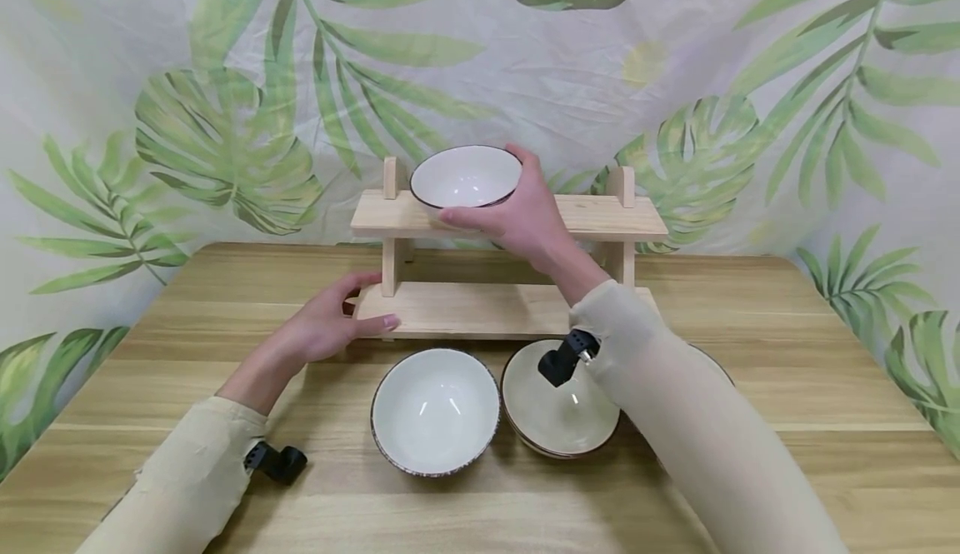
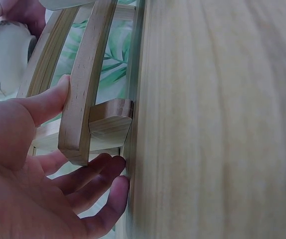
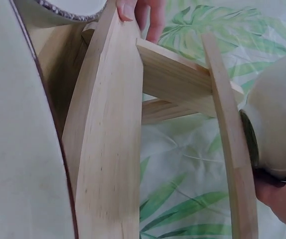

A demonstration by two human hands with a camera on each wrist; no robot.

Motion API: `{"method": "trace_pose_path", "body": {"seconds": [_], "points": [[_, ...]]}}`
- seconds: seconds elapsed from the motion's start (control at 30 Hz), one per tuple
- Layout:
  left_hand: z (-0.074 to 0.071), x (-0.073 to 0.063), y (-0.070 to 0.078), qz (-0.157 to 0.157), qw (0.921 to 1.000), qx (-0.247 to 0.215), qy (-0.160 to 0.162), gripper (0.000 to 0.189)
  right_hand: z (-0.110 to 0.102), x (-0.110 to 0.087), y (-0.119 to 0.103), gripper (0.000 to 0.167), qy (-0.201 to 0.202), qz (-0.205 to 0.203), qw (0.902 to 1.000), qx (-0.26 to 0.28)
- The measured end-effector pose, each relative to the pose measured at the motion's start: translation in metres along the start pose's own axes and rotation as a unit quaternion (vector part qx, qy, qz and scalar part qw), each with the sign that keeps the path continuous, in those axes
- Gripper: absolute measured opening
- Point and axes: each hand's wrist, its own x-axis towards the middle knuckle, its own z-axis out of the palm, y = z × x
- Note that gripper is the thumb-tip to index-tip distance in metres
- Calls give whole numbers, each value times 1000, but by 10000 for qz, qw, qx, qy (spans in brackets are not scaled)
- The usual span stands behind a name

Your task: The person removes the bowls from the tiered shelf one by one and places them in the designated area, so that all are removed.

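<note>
A two-tier wooden rack (image 1: pixel 472 308) stands at the back of the table. My right hand (image 1: pixel 529 219) holds a white dark-rimmed bowl (image 1: pixel 467 176) over the left part of its upper shelf, thumb at the front and fingers round the right side. In the right wrist view the foot of this bowl (image 3: pixel 275 107) is right at the upper board, and a printed motif shows on its outside. My left hand (image 1: pixel 330 321) grips the left end of the lower shelf; in the left wrist view its thumb lies on the top face of the board (image 2: pixel 78 124), the other fingers beneath.
In front of the rack sit a white speckle-rimmed bowl (image 1: pixel 435 412) and a cream brown-rimmed bowl (image 1: pixel 558 408), side by side. Another bowl (image 1: pixel 712 362) is mostly hidden behind my right sleeve. A leaf-patterned cloth (image 1: pixel 525 62) hangs behind the table (image 1: pixel 322 496).
</note>
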Motion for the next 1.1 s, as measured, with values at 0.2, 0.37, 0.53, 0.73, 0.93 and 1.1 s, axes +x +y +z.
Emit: {"method": "trace_pose_path", "body": {"seconds": [0.2,0.37,0.53,0.73,0.93,1.1], "points": [[0,0,-1,-19,10000,2,-12,95,-14,-13,-2,123,-49,81,9996,268],[0,0,-2,1,10000,12,-7,95,-31,-28,-5,120,-18,-23,9990,451],[0,0,-1,25,10000,49,8,95,-46,-40,-5,117,18,-157,9983,569],[1,0,-1,28,10000,35,14,93,-57,-53,-1,114,-50,-237,9972,714],[0,-1,-2,20,10000,-4,-5,95,-69,-64,3,110,-159,-268,9969,728],[0,0,-3,29,10000,-11,-18,96,-78,-76,5,108,-205,-362,9961,776]]}}
